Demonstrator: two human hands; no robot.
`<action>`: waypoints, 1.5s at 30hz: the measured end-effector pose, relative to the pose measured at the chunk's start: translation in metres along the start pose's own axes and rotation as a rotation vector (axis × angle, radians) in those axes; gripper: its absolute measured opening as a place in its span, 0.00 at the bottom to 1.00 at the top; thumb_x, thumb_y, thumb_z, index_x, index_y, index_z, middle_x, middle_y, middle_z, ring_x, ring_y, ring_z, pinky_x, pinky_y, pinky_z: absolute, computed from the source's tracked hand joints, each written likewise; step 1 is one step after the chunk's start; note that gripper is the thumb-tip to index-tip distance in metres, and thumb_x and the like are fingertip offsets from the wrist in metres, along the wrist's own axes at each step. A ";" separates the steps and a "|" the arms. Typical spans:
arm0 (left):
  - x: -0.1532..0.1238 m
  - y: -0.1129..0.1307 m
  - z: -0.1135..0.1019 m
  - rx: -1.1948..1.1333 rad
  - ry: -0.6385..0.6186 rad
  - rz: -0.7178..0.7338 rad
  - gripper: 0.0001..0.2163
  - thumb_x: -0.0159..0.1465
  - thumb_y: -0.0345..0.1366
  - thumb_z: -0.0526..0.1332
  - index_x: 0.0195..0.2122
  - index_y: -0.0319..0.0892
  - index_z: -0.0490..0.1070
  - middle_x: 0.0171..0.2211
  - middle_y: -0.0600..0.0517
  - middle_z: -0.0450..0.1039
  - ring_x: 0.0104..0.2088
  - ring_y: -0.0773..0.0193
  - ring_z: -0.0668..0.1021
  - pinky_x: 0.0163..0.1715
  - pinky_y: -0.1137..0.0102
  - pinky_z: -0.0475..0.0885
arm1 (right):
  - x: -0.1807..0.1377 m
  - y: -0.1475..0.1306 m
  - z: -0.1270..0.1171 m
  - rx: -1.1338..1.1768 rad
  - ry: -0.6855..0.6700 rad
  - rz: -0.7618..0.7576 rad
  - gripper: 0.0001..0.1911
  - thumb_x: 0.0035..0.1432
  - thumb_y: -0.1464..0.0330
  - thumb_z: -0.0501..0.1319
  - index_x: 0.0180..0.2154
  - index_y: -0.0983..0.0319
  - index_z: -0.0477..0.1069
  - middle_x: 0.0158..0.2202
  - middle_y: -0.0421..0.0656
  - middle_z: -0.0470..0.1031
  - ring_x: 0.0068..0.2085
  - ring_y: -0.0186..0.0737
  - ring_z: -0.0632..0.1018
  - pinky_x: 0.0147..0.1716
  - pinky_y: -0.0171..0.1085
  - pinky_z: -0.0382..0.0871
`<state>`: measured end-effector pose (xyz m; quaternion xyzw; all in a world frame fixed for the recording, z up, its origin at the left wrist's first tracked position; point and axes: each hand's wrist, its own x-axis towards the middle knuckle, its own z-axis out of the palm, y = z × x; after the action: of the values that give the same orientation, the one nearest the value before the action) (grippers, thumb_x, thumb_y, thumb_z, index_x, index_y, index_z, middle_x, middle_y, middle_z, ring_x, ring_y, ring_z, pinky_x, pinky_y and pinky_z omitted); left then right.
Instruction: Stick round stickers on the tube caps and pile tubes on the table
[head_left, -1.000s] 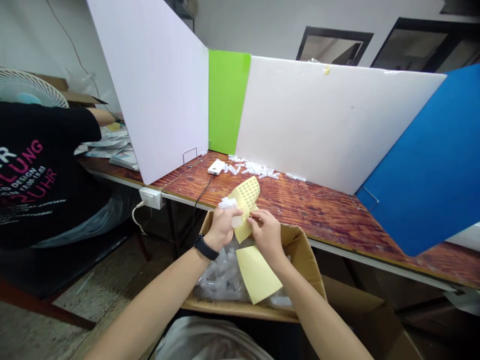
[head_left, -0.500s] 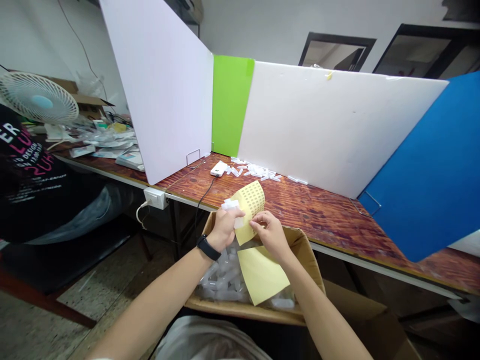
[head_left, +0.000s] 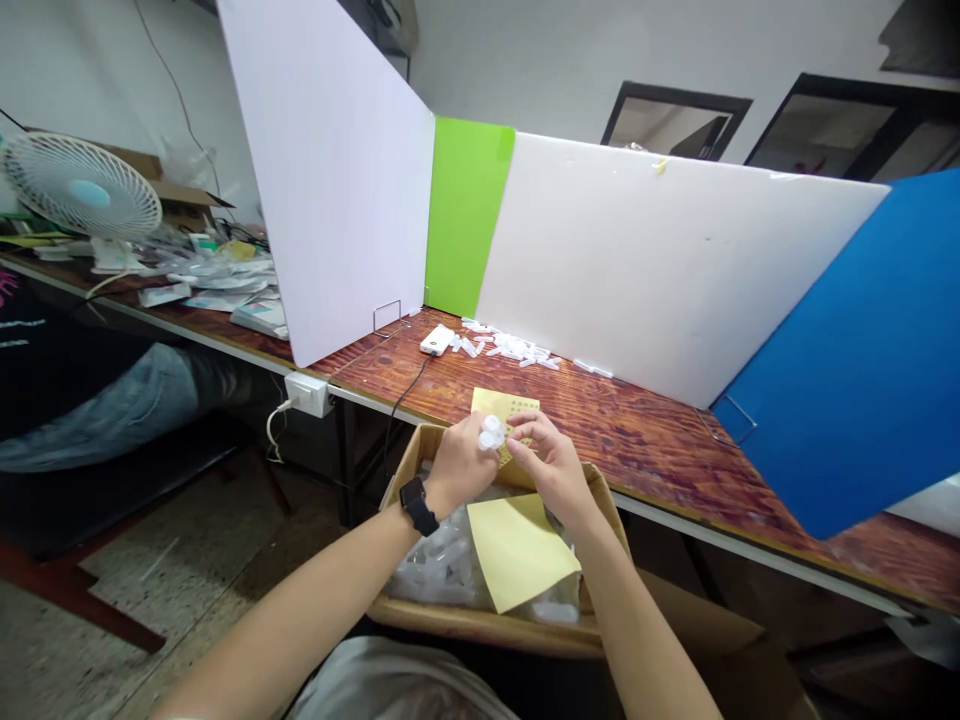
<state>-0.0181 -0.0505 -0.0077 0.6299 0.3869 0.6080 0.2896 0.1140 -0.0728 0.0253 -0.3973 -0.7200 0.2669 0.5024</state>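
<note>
My left hand [head_left: 463, 464], with a black watch [head_left: 418, 505] on its wrist, is closed around a few translucent white plastic tubes [head_left: 491, 432], their round ends facing me. Behind it rises a yellow sheet of small stickers [head_left: 523, 408]; whether the left hand grips this too is hidden. My right hand [head_left: 551, 462] is just beside the tube ends, thumb and forefinger pinched; anything between them is too small to make out. Below both hands, a cardboard box [head_left: 487, 628] holds many more tubes [head_left: 439, 568]. A plain yellow sheet [head_left: 519, 550] lies on top of them.
Loose tubes [head_left: 517, 348] are scattered on the wooden table [head_left: 637, 420] near a white device [head_left: 437, 340] with a black cable. White, green and blue partition boards [head_left: 660, 260] surround the tabletop. Leftward are a fan [head_left: 81, 190], a power socket [head_left: 307, 394] and a seated person [head_left: 112, 400].
My left hand has turned so the tube ends face me, and the sticker sheet has swung behind it. My right hand has moved from the sheet to the tube ends.
</note>
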 end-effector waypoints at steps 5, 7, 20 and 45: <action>0.002 -0.003 0.002 -0.001 -0.052 0.010 0.04 0.47 0.31 0.61 0.22 0.43 0.65 0.21 0.52 0.62 0.24 0.63 0.64 0.28 0.71 0.55 | 0.003 0.000 -0.001 -0.013 -0.071 0.004 0.06 0.52 0.67 0.57 0.26 0.61 0.68 0.38 0.43 0.67 0.42 0.41 0.70 0.46 0.42 0.61; 0.002 -0.005 0.001 0.025 -0.126 0.042 0.04 0.47 0.30 0.61 0.23 0.43 0.66 0.21 0.51 0.63 0.23 0.63 0.65 0.28 0.71 0.55 | 0.005 0.000 -0.005 -0.029 -0.098 -0.013 0.06 0.53 0.67 0.57 0.26 0.61 0.67 0.38 0.43 0.67 0.42 0.40 0.70 0.46 0.41 0.60; 0.007 -0.008 -0.002 0.211 -0.351 0.099 0.08 0.44 0.26 0.59 0.26 0.42 0.71 0.19 0.50 0.68 0.18 0.64 0.67 0.22 0.71 0.53 | 0.012 0.005 -0.019 -0.050 -0.307 -0.076 0.07 0.55 0.67 0.56 0.26 0.61 0.66 0.39 0.44 0.68 0.43 0.40 0.71 0.44 0.41 0.62; 0.002 -0.004 -0.001 0.754 -0.429 0.313 0.11 0.49 0.31 0.53 0.35 0.37 0.65 0.25 0.46 0.72 0.26 0.57 0.75 0.24 0.69 0.64 | 0.007 0.019 -0.013 0.424 -0.325 0.208 0.14 0.46 0.64 0.65 0.33 0.60 0.62 0.30 0.38 0.64 0.30 0.32 0.68 0.29 0.32 0.63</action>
<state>-0.0199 -0.0467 -0.0093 0.8537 0.4128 0.3169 0.0186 0.1305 -0.0568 0.0182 -0.3073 -0.6746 0.5217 0.4224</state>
